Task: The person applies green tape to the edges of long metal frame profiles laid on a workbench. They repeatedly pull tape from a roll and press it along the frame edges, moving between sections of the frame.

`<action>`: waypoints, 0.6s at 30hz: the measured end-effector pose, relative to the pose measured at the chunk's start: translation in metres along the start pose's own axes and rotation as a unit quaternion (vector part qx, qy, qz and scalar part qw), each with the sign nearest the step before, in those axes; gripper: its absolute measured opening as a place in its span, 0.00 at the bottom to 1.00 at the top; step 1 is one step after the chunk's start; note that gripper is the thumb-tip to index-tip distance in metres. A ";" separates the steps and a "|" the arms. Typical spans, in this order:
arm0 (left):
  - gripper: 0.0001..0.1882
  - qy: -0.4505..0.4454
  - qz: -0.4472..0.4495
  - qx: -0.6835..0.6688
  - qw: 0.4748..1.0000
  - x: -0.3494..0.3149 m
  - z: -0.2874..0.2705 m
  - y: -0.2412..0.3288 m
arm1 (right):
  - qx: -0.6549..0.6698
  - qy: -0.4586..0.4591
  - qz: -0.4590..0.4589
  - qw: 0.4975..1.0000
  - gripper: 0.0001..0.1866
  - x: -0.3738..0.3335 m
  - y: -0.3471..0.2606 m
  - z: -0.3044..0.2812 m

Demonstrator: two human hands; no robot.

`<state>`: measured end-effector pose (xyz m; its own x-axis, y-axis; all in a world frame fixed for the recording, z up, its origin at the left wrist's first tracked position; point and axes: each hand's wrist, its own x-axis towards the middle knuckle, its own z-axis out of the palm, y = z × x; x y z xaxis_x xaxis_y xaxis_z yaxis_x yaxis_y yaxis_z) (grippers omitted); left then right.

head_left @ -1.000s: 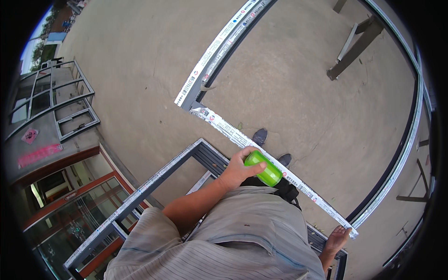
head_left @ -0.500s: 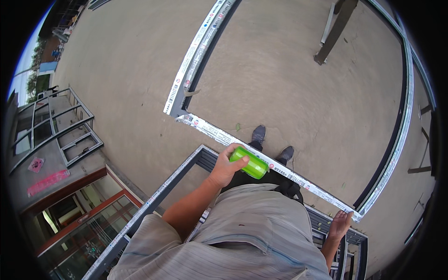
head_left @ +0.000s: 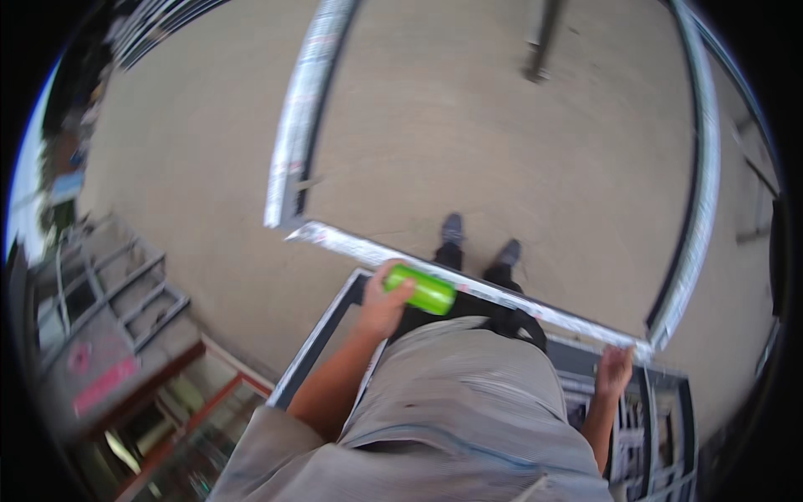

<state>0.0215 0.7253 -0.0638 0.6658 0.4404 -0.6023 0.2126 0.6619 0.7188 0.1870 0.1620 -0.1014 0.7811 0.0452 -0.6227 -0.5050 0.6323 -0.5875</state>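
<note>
My left hand (head_left: pixel 383 303) is wrapped round a shiny bright green cylinder (head_left: pixel 422 290), held just above the near bar of a large metal frame (head_left: pixel 360 244). The cylinder's exact kind does not show. The frame is dark with white printed film along its bars, and its near bar crosses in front of my waist. At that bar's right end my right hand (head_left: pixel 615 372) is by the frame's corner, its fingers drawn together. Motion blur hides what, if anything, they pinch. At the left corner the film's end (head_left: pixel 303 232) looks loose and ragged.
Another dark frame (head_left: pixel 322 339) stands close beneath and beside me. Window frames (head_left: pixel 125 280) lie to the left near a red-brown framed glass unit (head_left: pixel 226 368). A brown post (head_left: pixel 544 42) stands inside the large frame. Long bars (head_left: pixel 163 29) lie at far left.
The whole view has shifted and blurred as my head moved. My right hand's fingers, stretched along the corner before, are now drawn in. The green cylinder remains in my left hand.
</note>
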 end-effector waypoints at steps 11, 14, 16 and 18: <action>0.27 -0.036 -0.006 -0.001 0.999 -0.010 -0.005 0.002 | 0.007 0.096 -0.051 0.994 0.09 -0.003 0.023 0.053; 0.27 -0.040 0.010 0.026 0.999 -0.003 -0.001 0.009 | 0.004 0.097 -0.060 0.994 0.09 0.001 0.034 0.056; 0.26 -0.055 0.002 0.036 0.998 0.003 -0.008 0.012 | 0.010 0.100 -0.068 0.993 0.10 0.004 0.035 0.064; 0.26 -0.039 0.004 0.053 0.998 0.006 -0.004 0.014 | 0.020 0.077 -0.067 0.995 0.10 0.007 0.043 0.047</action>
<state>0.0255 0.7402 -0.0589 0.7202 0.3938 -0.5713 0.2796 0.5888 0.7584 0.1879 0.2260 -0.1071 0.7732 -0.1575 -0.6143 -0.3831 0.6560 -0.6503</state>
